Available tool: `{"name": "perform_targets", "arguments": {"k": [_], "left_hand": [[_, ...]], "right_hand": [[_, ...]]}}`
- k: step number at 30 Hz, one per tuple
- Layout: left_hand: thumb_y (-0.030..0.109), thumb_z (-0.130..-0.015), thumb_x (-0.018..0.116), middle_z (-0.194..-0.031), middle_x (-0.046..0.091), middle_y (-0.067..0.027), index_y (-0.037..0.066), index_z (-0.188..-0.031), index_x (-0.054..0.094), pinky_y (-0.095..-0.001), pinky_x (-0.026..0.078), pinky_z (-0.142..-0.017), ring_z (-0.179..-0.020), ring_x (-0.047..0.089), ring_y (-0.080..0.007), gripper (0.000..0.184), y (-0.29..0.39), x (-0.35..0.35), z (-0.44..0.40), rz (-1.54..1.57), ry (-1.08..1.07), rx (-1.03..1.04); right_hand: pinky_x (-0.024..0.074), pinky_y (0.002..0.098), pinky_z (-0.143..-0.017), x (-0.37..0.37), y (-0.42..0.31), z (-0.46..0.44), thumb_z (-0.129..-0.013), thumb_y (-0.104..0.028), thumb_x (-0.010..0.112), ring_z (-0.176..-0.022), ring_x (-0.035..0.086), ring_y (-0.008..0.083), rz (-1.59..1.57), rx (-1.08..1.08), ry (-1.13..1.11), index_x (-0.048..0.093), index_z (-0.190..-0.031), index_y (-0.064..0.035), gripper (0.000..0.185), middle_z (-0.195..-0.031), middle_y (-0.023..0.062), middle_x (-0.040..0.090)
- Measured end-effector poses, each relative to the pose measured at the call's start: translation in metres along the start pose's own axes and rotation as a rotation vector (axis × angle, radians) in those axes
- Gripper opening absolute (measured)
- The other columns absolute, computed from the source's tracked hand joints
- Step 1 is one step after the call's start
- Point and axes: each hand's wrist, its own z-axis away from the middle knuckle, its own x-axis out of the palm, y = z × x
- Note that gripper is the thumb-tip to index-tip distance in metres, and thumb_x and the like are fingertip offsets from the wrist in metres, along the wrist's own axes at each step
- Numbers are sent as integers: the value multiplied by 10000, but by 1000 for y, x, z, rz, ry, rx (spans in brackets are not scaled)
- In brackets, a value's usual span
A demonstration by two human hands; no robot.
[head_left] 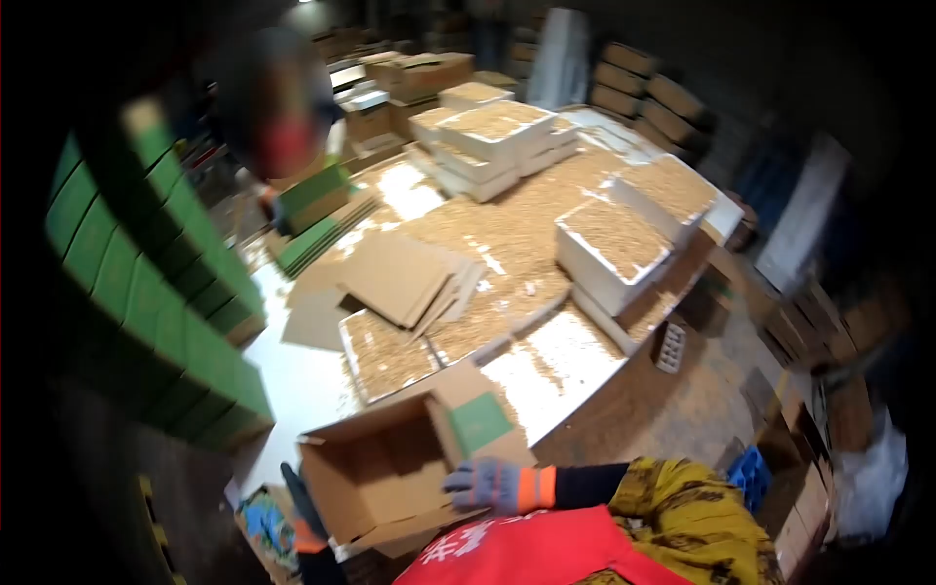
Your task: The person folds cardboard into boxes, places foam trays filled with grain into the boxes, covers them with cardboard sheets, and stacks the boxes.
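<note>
An open cardboard box (pixel 390 478) sits in front of me at the table's near edge, its hollow inside facing up toward me. My left hand (pixel 300 502), in a dark glove with an orange cuff, presses along its left outer wall with fingers fairly straight. On the opposite side, my right hand (pixel 487 485), in a grey glove with an orange cuff, grips the right rim, its fingertips reaching over the edge. A flap with a green patch (pixel 481 423) spreads out beyond the right hand. The thumb of my left hand is hard to make out.
Loose brown stick-like material (pixel 526 229) covers much of the table, with white filled trays (pixel 614 249) and stacked trays (pixel 497 136). Flat cardboard sheets (pixel 395 278) lie ahead. Green boxes (pixel 166 331) are stacked at left. A blurred co-worker (pixel 278 107) stands across the table.
</note>
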Motion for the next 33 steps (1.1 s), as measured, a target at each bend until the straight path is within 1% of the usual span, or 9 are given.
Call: {"name": "perform_targets", "arguments": {"k": [3, 6, 9, 10, 11, 17, 26, 29, 33], "left_hand": [[372, -957, 460, -1226, 536, -103, 23, -1332, 420, -336, 398, -961, -1098, 500, -225, 514, 19, 11, -10, -381, -36, -33], [309, -947, 487, -1249, 509, -91, 19, -1339, 415, -335, 386, -941, -1104, 485, -205, 492, 4, 0, -17, 17, -85, -220], [304, -933, 522, -1132, 556, -73, 21, -1254, 487, -334, 418, -861, -997, 522, -188, 430, -25, 8, -9, -238, 265, -71], [298, -929, 529, -1087, 562, -66, 21, -1222, 507, -333, 422, -832, -959, 524, -181, 404, -37, -1, -8, -255, 302, -103], [293, -925, 536, -1042, 568, -59, 21, -1189, 526, -332, 427, -804, -921, 526, -174, 379, -49, -22, -13, -275, 338, -132], [282, -922, 547, -925, 578, -75, -4, -1107, 559, -329, 426, -718, -817, 523, -175, 341, -76, -85, -17, -657, 470, -158], [285, -910, 565, -1026, 589, -184, -62, -1211, 482, -358, 430, -788, -877, 529, -261, 467, -55, -53, -15, -995, 486, -121], [257, -908, 564, -1111, 581, -209, -61, -1262, 457, -367, 428, -849, -952, 537, -293, 488, -50, -45, -16, -956, 424, -164], [293, -924, 542, -945, 619, -176, -32, -1111, 549, -361, 447, -724, -801, 559, -261, 375, -47, -39, -15, -948, 364, 11]], "right_hand": [[415, 417, -942, -18, -15, 17, -731, -188, 700, -1135, 463, 354, -283, 91, 282, 450, -1290, -102, 618, -1374, 154, 405], [341, 384, -1042, -61, 12, 53, -826, -157, 659, -1301, 355, 286, -663, 476, 731, 390, -1340, -72, 586, -1428, 159, 344], [501, 306, -748, -56, 180, 161, -830, -165, 678, -1041, 579, 235, -736, 706, 1688, 312, -1359, -31, 657, -1250, 134, 503], [509, 330, -729, -111, 185, 182, -829, -209, 686, -1041, 569, 227, -697, 1042, 1661, 251, -1406, -39, 742, -1188, 128, 531], [506, 330, -692, -116, 220, 198, -813, -304, 708, -974, 575, 217, -614, 801, 1967, 260, -1407, -38, 790, -1174, 135, 522], [461, 300, -438, -196, 291, 250, -722, -256, 792, -544, 544, 139, -699, 1143, 1715, 529, -1077, 34, 528, -772, 72, 617], [503, 288, -471, -192, 250, 308, -804, -208, 666, -640, 597, 165, -601, 1163, 1533, 567, -1141, -61, 381, -855, 58, 621], [511, 409, -749, -186, 257, 309, -816, -257, 673, -1023, 571, 198, -967, 967, 1605, 462, -1303, -197, 533, -1198, 14, 551], [479, 442, -854, -183, 245, 286, -828, -233, 673, -1077, 548, 213, -962, 897, 1608, 465, -1307, -164, 527, -1210, 20, 551]]}}
